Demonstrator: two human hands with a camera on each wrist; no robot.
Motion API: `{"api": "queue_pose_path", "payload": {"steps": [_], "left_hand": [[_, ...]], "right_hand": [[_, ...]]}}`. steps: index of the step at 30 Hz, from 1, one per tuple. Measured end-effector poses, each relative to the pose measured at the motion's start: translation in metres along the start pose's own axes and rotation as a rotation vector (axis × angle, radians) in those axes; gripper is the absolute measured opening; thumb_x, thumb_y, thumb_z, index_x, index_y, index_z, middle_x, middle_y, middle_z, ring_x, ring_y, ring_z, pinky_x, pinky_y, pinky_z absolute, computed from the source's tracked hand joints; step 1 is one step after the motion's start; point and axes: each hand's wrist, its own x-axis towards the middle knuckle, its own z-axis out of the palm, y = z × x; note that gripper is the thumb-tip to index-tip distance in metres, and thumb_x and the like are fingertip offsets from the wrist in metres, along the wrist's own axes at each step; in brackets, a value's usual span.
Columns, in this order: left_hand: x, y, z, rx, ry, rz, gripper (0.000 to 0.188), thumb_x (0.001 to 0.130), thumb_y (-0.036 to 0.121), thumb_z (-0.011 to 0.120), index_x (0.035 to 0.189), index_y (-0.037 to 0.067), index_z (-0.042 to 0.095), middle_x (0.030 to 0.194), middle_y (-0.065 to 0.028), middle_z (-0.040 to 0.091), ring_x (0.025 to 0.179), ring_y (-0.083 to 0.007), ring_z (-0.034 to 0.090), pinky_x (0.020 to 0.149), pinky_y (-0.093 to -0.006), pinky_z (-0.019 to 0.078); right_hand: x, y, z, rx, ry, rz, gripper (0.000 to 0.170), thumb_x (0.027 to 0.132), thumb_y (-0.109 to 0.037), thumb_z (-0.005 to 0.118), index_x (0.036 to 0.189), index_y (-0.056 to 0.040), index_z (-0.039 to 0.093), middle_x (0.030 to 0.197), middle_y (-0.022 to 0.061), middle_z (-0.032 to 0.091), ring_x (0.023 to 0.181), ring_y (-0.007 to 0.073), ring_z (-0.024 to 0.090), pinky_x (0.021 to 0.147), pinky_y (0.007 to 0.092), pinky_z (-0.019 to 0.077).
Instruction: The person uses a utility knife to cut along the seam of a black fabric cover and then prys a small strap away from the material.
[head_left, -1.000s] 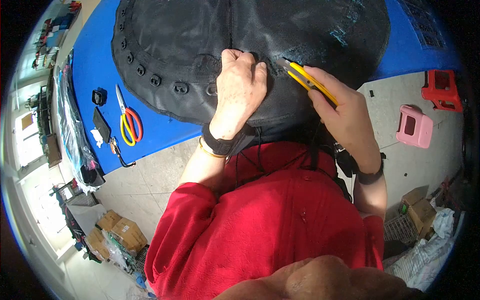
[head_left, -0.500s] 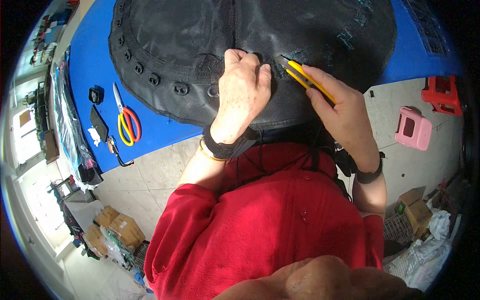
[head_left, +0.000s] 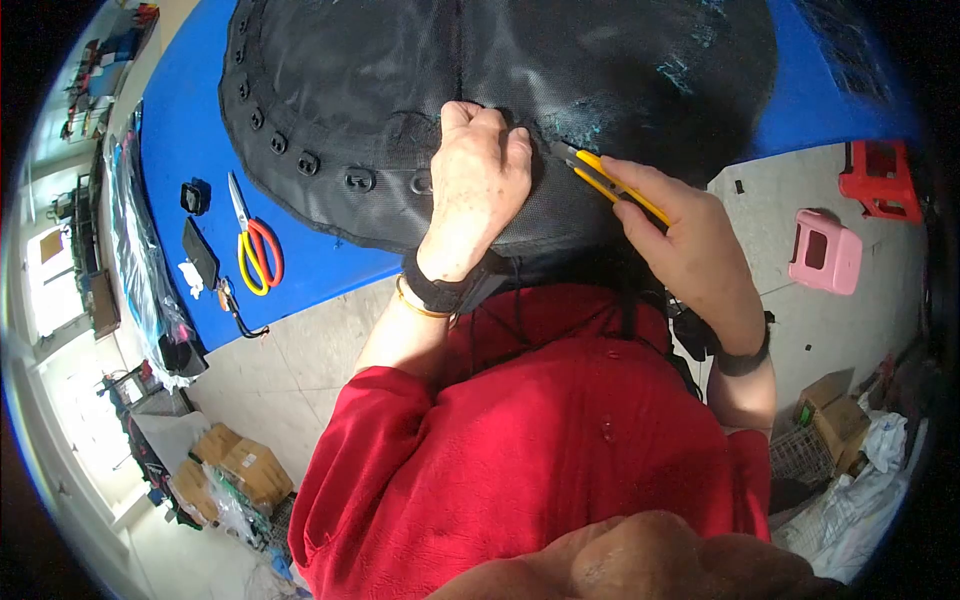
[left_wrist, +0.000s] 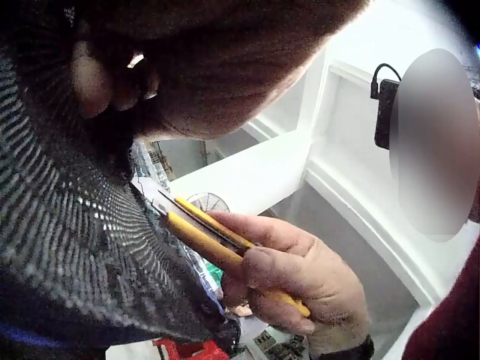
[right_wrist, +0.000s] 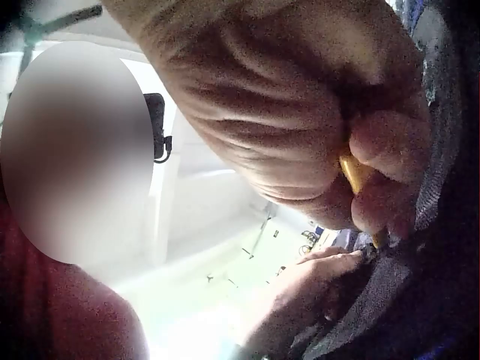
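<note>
Black mesh fabric (head_left: 370, 60), round-edged with a row of black eyelet tabs along its left border, lies over the table's near edge. My left hand (head_left: 475, 180) has its fingers curled into the fabric near the centre seam and pinches it. In my right hand (head_left: 690, 235) is a yellow utility knife (head_left: 622, 186), blade out and pointing at the mesh just right of the left hand. The left wrist view shows the knife (left_wrist: 206, 244) gripped between thumb and fingers, its tip at the fabric. Teal thread bits (head_left: 578, 128) cling to the mesh close to the blade.
Scissors (head_left: 253, 240) with red and yellow handles lie on the blue table (head_left: 320, 265), left of the fabric. A flat black object (head_left: 200, 252) and a small black piece (head_left: 195, 197) are beside them. Pink (head_left: 826, 252) and red (head_left: 880, 180) stools stand on the floor at right.
The knife tip has drawn back slightly toward the body, down from the teal thread patch. The left hand keeps its hold; the fabric has shifted only a little in view.
</note>
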Motion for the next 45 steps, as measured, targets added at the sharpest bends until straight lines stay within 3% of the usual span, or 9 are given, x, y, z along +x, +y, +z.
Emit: {"api": "queue_pose_path", "payload": {"steps": [7, 18, 22, 27, 45], "left_hand": [[-0.001, -0.002, 0.001, 0.003, 0.016, 0.016, 0.029, 0.090, 0.024, 0.076, 0.098, -0.003, 0.069, 0.107, -0.0195, 0.062, 0.092, -0.0379, 0.066, 0.081, -0.0436, 0.0541], [-0.002, -0.008, 0.004, 0.010, 0.044, 0.076, 0.028, 0.091, 0.023, 0.077, 0.098, -0.003, 0.069, 0.104, -0.0181, 0.062, 0.082, -0.0337, 0.064, 0.075, -0.0421, 0.0537], [-0.002, -0.004, 0.002, -0.010, 0.026, 0.041, 0.028, 0.091, 0.022, 0.076, 0.099, -0.004, 0.069, 0.106, -0.0191, 0.062, 0.088, -0.0366, 0.065, 0.079, -0.0432, 0.0539], [-0.001, -0.001, 0.000, 0.015, 0.010, 0.026, 0.028, 0.091, 0.021, 0.076, 0.098, -0.004, 0.068, 0.107, -0.0205, 0.062, 0.097, -0.0406, 0.066, 0.084, -0.0448, 0.0540], [-0.001, -0.003, 0.001, -0.003, 0.013, 0.024, 0.026, 0.091, 0.021, 0.075, 0.097, -0.004, 0.068, 0.107, -0.0203, 0.062, 0.096, -0.0406, 0.067, 0.084, -0.0453, 0.0543]], "right_hand": [[-0.007, -0.001, -0.002, -0.085, -0.034, 0.036, 0.035, 0.094, -0.008, 0.066, 0.129, -0.0070, 0.067, 0.114, 0.0194, 0.072, 0.101, 0.0376, 0.071, 0.086, 0.0423, 0.0563], [-0.008, 0.004, -0.001, 0.016, 0.026, -0.024, 0.035, 0.094, -0.006, 0.068, 0.128, -0.0044, 0.066, 0.116, 0.0192, 0.073, 0.104, 0.0360, 0.072, 0.087, 0.0397, 0.0570], [0.001, 0.007, 0.001, -0.007, 0.096, -0.100, 0.035, 0.093, -0.006, 0.068, 0.128, -0.0045, 0.066, 0.117, 0.0192, 0.073, 0.104, 0.0359, 0.072, 0.087, 0.0393, 0.0572], [0.014, 0.009, 0.006, -0.048, 0.093, -0.063, 0.034, 0.093, -0.008, 0.069, 0.127, -0.0049, 0.067, 0.114, 0.0194, 0.073, 0.102, 0.0365, 0.072, 0.086, 0.0405, 0.0577], [0.015, 0.005, 0.002, -0.076, 0.012, -0.024, 0.034, 0.093, -0.009, 0.067, 0.128, -0.0069, 0.067, 0.112, 0.0188, 0.073, 0.099, 0.0371, 0.072, 0.083, 0.0416, 0.0576]]}}
